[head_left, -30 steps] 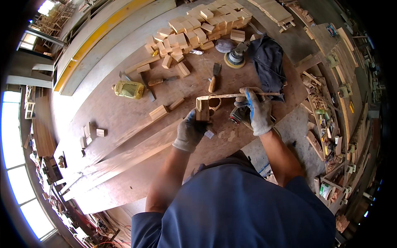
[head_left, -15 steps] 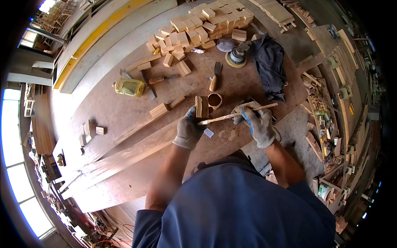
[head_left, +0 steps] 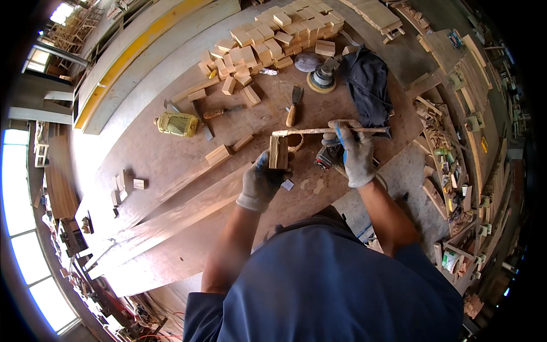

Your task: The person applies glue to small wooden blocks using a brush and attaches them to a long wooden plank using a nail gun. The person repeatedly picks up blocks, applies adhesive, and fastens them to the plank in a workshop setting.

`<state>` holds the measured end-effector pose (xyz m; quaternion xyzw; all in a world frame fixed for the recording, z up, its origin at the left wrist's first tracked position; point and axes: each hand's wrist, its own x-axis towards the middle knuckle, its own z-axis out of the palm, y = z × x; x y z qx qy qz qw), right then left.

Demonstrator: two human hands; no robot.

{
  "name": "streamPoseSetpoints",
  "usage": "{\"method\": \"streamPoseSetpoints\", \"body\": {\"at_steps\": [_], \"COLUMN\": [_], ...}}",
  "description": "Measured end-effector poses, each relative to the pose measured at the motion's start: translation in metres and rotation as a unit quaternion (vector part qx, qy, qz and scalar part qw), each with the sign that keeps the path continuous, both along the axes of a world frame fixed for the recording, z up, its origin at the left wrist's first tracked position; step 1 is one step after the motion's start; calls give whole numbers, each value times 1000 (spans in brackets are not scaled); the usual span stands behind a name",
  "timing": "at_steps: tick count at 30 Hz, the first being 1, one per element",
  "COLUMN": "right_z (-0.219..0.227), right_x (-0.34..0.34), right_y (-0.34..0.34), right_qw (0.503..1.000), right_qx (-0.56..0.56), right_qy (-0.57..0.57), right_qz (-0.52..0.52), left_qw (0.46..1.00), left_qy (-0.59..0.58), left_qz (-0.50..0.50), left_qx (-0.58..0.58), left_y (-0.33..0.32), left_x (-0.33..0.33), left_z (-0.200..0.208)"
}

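My left hand point(head_left: 257, 187), in a grey glove, is closed round a small wooden block point(head_left: 278, 153) with a rough, streaked upper face. A thin, pale stick point(head_left: 313, 131) is pinched in my gloved right hand point(head_left: 356, 157). The stick lies nearly level, its left tip at the block's far end. Behind it a round, brown-rimmed pot point(head_left: 296, 147) is partly covered. Under and beside my right hand sits a dark power tool point(head_left: 327, 158), largely hidden. A wood-handled scraper point(head_left: 294, 107) lies just beyond the stick.
Many cut wooden blocks point(head_left: 262, 41) are heaped at the table's far side. A disc sander point(head_left: 323, 77) and dark cloth point(head_left: 367, 85) lie at far right. To the left are a bottle of yellow liquid point(head_left: 177, 123), a hammer point(head_left: 203, 122) and long boards point(head_left: 171, 214).
My right hand has moved away from my body, carrying the stick. Its tip has shifted from the block's near end to its far end. The left hand has barely moved.
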<state>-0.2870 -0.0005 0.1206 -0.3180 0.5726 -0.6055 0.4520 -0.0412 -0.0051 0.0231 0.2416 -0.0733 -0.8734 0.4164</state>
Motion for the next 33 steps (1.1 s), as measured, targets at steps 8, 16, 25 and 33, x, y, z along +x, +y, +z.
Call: {"method": "streamPoseSetpoints", "body": {"at_steps": [8,16,25,33], "right_z": [9,16,14,12], "right_x": [-10,-13,-8,-17], "right_y": [9,8,1,4], "right_qw": [996,999,1000,996], "right_qx": [36,13,2,-16], "right_qy": [-9,-25,3,54], "right_qz": [79,36,24,68], "left_qw": [998,999,968,999], "left_qy": [-56,22,-197,-9], "left_qz": [37,9,3,32], "left_qx": [-3,-40,-155,13], "left_y": [3,2,5,-2], "left_x": [0,10,4,13], "left_z": [0,3,12,3]}}
